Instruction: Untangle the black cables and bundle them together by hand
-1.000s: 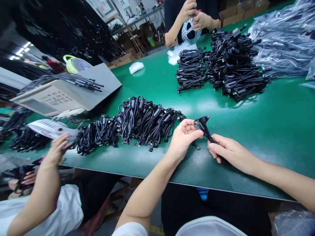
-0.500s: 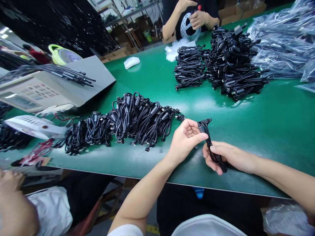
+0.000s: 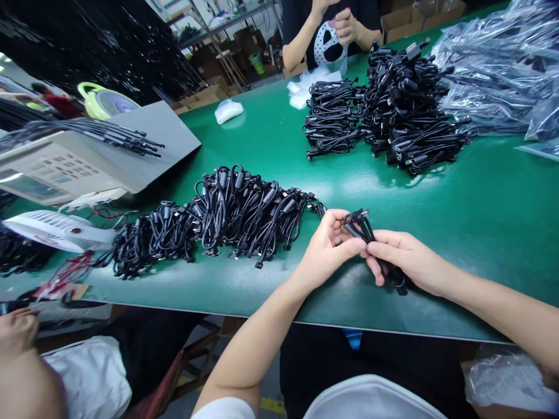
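Note:
Above the front edge of the green table, both my hands grip one folded black cable (image 3: 361, 228). My left hand (image 3: 332, 247) is closed around its upper end, thumb pressed on the strands, with connectors sticking out beyond the fingers. My right hand (image 3: 404, 259) pinches the middle of the bundle, its thumb close to the left thumb. The cable's lower end hangs out under the right palm, partly hidden by it. Left of my hands lies a long heap of similar bundled black cables (image 3: 244, 209).
Across the green table (image 3: 262, 297) lie more bundled cables (image 3: 397, 110) and clear plastic bags (image 3: 493, 70). A beige machine (image 3: 65, 163) and a white fan (image 3: 56, 227) stand at left. A co-worker's hands (image 3: 345, 26) are at the far side; another person's arm (image 3: 21, 361) is at lower left.
My right hand has moved up along the cable, close to my left thumb. The cable's top end has turned, showing a metal-tipped connector. The view has shifted slightly.

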